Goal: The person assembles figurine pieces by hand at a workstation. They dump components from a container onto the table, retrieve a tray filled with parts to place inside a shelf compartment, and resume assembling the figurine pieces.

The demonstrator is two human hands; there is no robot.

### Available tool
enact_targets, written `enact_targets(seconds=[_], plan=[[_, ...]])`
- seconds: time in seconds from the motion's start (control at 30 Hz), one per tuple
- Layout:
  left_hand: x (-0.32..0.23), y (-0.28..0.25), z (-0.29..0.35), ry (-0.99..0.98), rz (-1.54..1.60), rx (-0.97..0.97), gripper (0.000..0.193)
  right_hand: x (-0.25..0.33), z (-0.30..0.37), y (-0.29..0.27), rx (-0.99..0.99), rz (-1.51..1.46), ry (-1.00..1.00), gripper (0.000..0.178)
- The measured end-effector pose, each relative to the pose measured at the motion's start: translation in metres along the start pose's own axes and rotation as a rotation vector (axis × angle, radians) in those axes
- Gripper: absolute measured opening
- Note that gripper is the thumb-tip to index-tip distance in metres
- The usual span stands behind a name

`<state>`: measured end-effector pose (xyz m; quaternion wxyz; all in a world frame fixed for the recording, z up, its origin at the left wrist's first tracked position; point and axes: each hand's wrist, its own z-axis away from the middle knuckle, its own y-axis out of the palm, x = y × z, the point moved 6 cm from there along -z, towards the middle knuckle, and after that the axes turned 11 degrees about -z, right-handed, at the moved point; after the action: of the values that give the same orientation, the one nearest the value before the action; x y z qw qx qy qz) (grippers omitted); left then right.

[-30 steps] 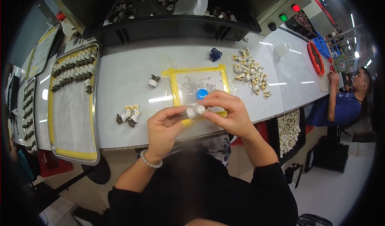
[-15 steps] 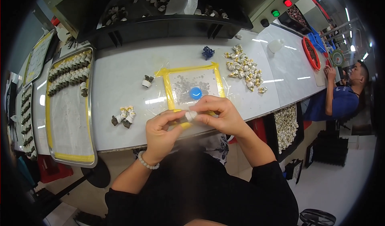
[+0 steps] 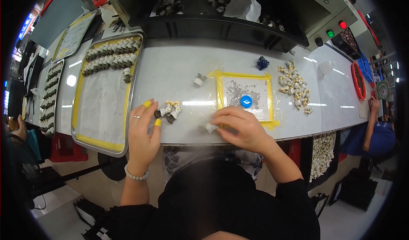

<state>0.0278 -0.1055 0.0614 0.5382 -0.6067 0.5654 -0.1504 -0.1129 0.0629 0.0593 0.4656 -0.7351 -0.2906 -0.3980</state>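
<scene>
My right hand (image 3: 243, 128) pinches a small white figurine piece (image 3: 210, 128) with a grey end, just above the table's front edge. To the left, my left hand (image 3: 144, 133) is open, its thumb and index finger apart and capped in yellow finger covers. Its fingertips are beside a small cluster of white, yellow and dark figurine pieces (image 3: 171, 111); I cannot tell whether they touch. Farther back lies another white-and-grey piece (image 3: 199, 80). Right of centre, a blue round cap (image 3: 246, 101) sits on a spotted white square (image 3: 265, 90) edged with yellow tape.
A metal tray (image 3: 100, 129) with rows of figurine pieces lies at left, a narrower tray (image 3: 52, 99) beyond it. White-and-yellow pieces (image 3: 294, 84) are heaped at right, near a dark blue spiky lump (image 3: 263, 63). A black bin (image 3: 221, 29) stands behind. Another person (image 3: 368, 135) sits far right.
My hands, together at the small white piece before, are now apart. The left has moved left to the cluster; the right keeps the piece. The view has turned, shifting the scene rightward.
</scene>
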Motion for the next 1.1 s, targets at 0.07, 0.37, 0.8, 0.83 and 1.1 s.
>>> enact_targets(seconds=[0.07, 0.37, 0.8, 0.83, 1.1], plan=[[0.003, 0.005, -0.001, -0.003, 0.015, 0.076, 0.035, 0.0, -0.013, 0.01, 0.024, -0.009, -0.061, 0.025], [0.011, 0.015, -0.007, -0.015, 0.152, 0.082, 0.03, 0.0, -0.035, 0.034, -0.013, 0.096, -0.216, 0.021], [0.001, 0.022, -0.012, 0.061, 0.267, 0.138, 0.03, 0.003, -0.036, 0.039, -0.063, 0.204, -0.24, 0.022], [0.0, 0.022, -0.011, 0.075, 0.239, 0.134, 0.031, 0.003, -0.036, 0.039, -0.063, 0.203, -0.24, 0.022], [0.004, 0.025, -0.009, 0.0, 0.298, 0.166, 0.033, 0.01, -0.03, 0.044, -0.08, 0.376, -0.304, 0.024]])
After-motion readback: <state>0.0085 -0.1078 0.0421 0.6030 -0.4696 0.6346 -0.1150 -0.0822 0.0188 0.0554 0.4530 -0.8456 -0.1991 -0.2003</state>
